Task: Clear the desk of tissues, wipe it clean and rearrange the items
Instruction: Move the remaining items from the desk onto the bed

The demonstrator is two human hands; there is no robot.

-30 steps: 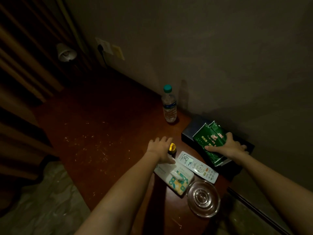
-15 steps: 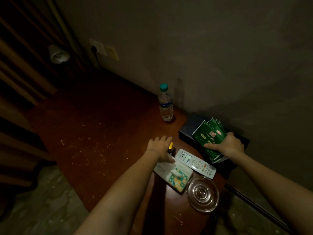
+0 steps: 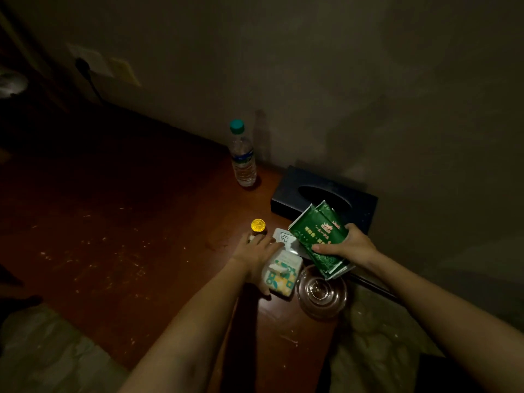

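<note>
My right hand (image 3: 350, 246) grips a fan of green sachets (image 3: 319, 239) and holds them above the desk, over the white remote control (image 3: 283, 236), which is mostly hidden. My left hand (image 3: 255, 251) wraps around a small tissue pack (image 3: 280, 275) with a green and yellow pattern, its fingers along the pack's top and left side. A little bottle with a gold cap (image 3: 258, 226) stands just beyond that hand. The reddish wooden desk (image 3: 127, 236) is speckled with pale crumbs.
A black tissue box (image 3: 320, 194) sits against the wall at the right. A clear water bottle (image 3: 242, 158) with a teal cap stands beside it. A glass ashtray (image 3: 321, 292) lies near the desk's front right edge. A wall socket (image 3: 85, 63) is at the far left.
My right hand has lifted the green sachets off the black tissue box and brought them toward me, over the remote. My left hand has closed around the tissue pack and tilted it.
</note>
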